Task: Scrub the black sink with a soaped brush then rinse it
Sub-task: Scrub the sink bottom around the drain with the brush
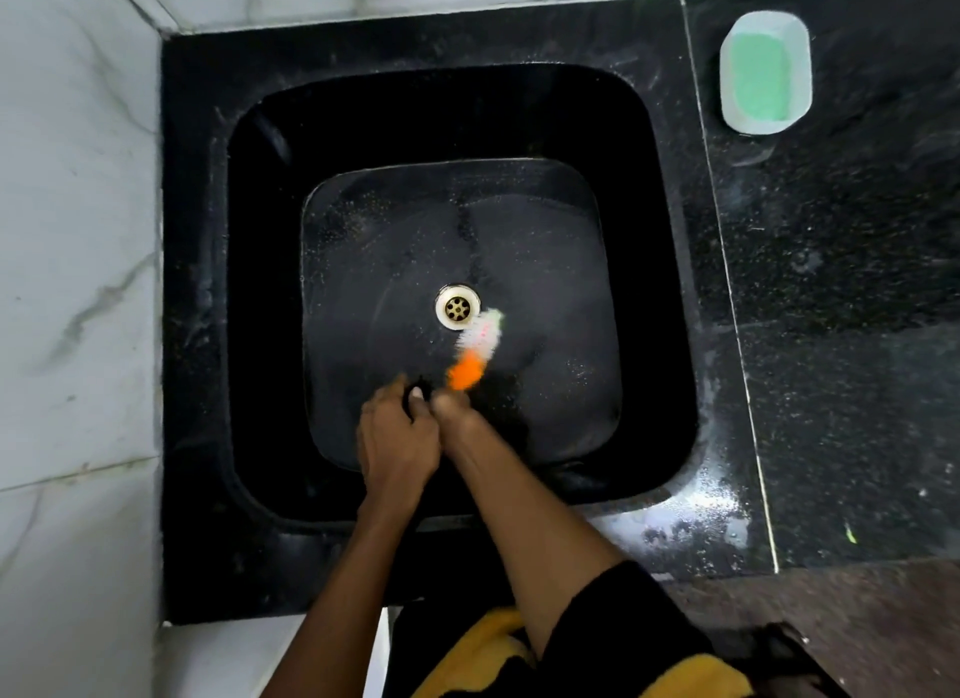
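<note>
Sink scrubbed with brush near the drain.

Right hand, low in the frame's centre, seems to hold the blurred orange-and-white brush, whose bristles lie on the sink floor just right of the drain; left hand beside it has its fingers curled, on what I cannot tell. Upper right, a soap dish sits on the black surface.

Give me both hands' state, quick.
Left hand: fingers curled, whether holding anything cannot be told.
Right hand: holding the brush, blurred.
</note>
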Motion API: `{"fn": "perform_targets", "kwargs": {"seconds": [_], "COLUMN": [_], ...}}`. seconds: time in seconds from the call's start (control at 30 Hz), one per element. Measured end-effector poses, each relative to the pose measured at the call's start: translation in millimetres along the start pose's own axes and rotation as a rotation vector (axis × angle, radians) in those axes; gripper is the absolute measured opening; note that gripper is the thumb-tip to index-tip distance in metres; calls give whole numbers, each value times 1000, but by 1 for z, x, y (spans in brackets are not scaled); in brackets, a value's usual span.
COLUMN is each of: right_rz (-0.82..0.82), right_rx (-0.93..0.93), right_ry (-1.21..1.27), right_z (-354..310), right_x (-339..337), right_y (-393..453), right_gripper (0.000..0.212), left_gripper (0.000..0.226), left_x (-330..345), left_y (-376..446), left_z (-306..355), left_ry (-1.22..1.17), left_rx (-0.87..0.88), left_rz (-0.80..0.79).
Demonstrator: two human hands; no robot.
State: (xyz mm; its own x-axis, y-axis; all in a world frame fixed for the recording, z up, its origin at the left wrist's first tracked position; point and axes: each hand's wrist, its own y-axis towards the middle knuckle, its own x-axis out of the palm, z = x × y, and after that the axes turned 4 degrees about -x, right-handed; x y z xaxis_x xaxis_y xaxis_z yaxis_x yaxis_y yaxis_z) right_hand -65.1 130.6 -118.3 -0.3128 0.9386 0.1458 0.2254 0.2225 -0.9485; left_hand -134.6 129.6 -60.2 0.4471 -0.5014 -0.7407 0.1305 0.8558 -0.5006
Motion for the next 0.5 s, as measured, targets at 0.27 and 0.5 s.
{"fn": "perform_targets", "kwargs": {"seconds": [0.27, 0.5], "right_rz": [284, 424], "right_rx": [-36, -179], "right_ry": [-221, -499], "right_z": [3, -3], "right_x": [5, 2], "right_y": [4, 2], "right_gripper": [37, 44], "left_gripper": [43, 39], "left_x": [-5, -3], "left_y": [-2, 1], "left_z": [-1, -6], "left_ry": [-20, -21], "left_rx": [-37, 34], "left_rz": [33, -72]}}
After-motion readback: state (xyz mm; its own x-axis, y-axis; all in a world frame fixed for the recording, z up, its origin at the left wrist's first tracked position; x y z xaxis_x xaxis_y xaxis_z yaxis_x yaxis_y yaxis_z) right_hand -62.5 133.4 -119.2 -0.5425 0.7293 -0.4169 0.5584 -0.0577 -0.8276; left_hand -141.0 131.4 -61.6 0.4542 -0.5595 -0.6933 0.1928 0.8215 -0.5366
